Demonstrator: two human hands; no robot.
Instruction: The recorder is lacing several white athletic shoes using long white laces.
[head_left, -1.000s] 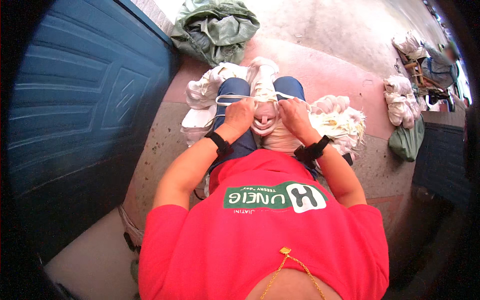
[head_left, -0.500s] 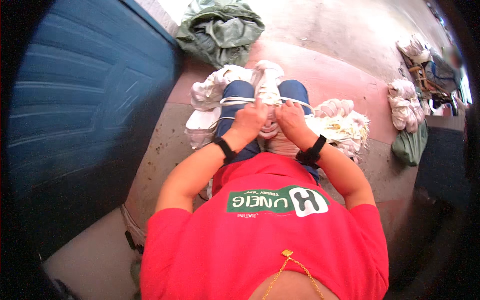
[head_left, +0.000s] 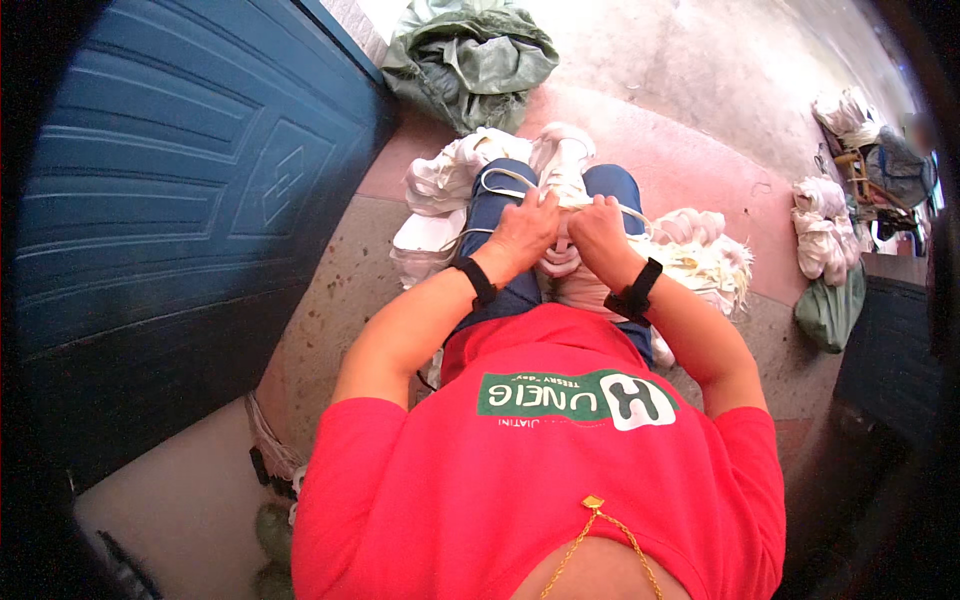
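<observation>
A white lace-up shoe [head_left: 563, 160] is held upright between my knees, its toe end hidden partly by my hands. My left hand [head_left: 524, 230] is closed in a pinch on a white shoelace [head_left: 503, 172], which loops out to the left over my knee. My right hand [head_left: 601, 230] is closed beside it, gripping lace at the shoe's front; a lace end trails past it to the right. The two hands nearly touch. Exactly how the lace passes through the eyelets is hidden by the fingers.
White shoes [head_left: 432, 185] are heaped left of my legs. Right of them lies a pile of pale laces [head_left: 705, 262] with more shoes. A green sack [head_left: 475, 65] sits ahead, a blue door [head_left: 200, 190] at left. Bundled shoes [head_left: 825, 235] and a green bag [head_left: 832, 308] are farther right.
The lace on the left has gone from nearly straight to a raised loop, and my hands have drawn closer together. The whole view has shifted slightly.
</observation>
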